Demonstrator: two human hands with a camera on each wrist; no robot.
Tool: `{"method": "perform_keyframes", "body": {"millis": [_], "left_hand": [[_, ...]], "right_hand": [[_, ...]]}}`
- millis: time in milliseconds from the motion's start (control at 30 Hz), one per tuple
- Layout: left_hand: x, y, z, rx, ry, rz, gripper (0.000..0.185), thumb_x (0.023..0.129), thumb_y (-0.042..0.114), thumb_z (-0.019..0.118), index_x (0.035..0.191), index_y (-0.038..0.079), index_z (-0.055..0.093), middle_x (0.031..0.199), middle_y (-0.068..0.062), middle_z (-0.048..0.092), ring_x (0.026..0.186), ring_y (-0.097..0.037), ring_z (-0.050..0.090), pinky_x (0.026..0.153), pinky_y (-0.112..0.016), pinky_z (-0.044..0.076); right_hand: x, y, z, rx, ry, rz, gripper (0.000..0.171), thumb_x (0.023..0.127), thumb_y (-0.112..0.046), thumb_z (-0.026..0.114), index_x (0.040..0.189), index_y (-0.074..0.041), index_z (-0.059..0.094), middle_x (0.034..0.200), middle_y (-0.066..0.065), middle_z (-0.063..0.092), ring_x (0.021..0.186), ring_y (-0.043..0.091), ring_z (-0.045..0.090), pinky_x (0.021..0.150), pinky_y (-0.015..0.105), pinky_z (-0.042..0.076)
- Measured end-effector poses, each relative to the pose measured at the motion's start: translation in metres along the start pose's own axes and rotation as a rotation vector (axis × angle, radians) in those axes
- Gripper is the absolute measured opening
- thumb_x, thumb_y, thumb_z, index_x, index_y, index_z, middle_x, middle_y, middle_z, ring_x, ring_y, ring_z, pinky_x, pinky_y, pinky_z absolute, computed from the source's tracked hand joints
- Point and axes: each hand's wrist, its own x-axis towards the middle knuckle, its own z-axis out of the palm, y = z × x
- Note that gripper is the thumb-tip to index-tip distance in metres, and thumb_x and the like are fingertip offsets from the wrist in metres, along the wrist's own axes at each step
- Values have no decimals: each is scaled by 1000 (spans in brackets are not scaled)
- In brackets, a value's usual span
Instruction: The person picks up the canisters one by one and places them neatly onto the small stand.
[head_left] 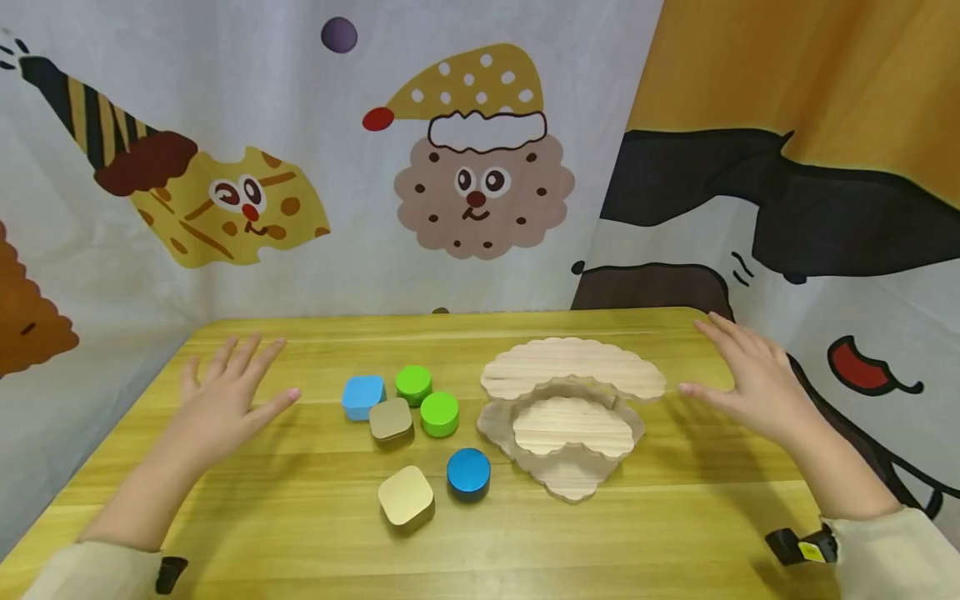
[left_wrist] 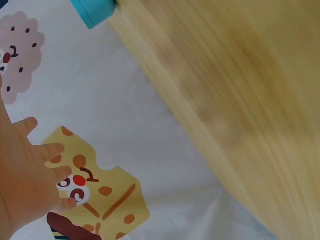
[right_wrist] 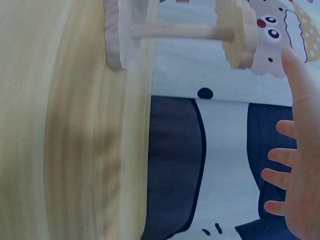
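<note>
My left hand (head_left: 221, 408) hovers over the left side of the table, fingers spread, holding nothing. In the left wrist view the left hand (left_wrist: 30, 175) also shows straight, parted fingers. My right hand (head_left: 765, 383) is held up just right of a tiered wooden stand (head_left: 573, 367) with scalloped edges, not touching it. A post joins tiers of the stand (right_wrist: 185, 31) in the right wrist view. Between the hands lie a light blue rounded-square tin (head_left: 363, 397), two green round tins (head_left: 439, 414), two gold rounded-square tins (head_left: 406, 495) and a dark blue round tin (head_left: 468, 473).
The wooden table (head_left: 300, 533) ends at a back edge against a printed curtain (head_left: 262, 50) with cartoon cheese and cookie figures. A black strap with a yellow label (head_left: 812, 550) sits at the right wrist.
</note>
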Motion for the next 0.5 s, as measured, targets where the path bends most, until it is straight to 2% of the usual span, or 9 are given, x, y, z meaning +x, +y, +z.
{"method": "perform_keyframes", "body": {"millis": [100, 200, 367, 500], "left_hand": [[1, 5, 3, -10, 41, 15, 78, 94, 53, 52, 154, 16, 18, 150, -25, 23, 136, -49, 13, 97, -72, -4], [1, 10, 7, -29, 83, 37, 77, 93, 51, 55, 152, 13, 24, 146, -25, 30, 130, -49, 23, 95, -72, 5], [4, 16, 15, -73, 141, 69, 73, 93, 47, 57, 149, 10, 30, 143, -23, 35, 127, -46, 29, 93, -70, 11], [5, 19, 22, -110, 163, 69, 71, 93, 46, 57, 150, 11, 31, 143, -23, 35, 128, -46, 30, 93, -70, 12]], "right_hand": [[-2, -8, 4, 36, 28, -3, 87, 77, -44, 77, 145, -6, 39, 148, 22, 32, 128, 50, 30, 101, 66, 13], [-5, -14, 10, 76, 57, -20, 83, 79, -42, 76, 144, -6, 40, 146, 22, 36, 127, 49, 33, 101, 65, 15], [-8, -21, 20, 149, 95, -47, 77, 82, -37, 75, 143, -5, 41, 141, 23, 41, 124, 48, 36, 99, 67, 18], [-11, -28, 25, 207, 107, -24, 72, 83, -32, 75, 141, -5, 43, 139, 23, 43, 123, 47, 38, 98, 65, 24]]}}
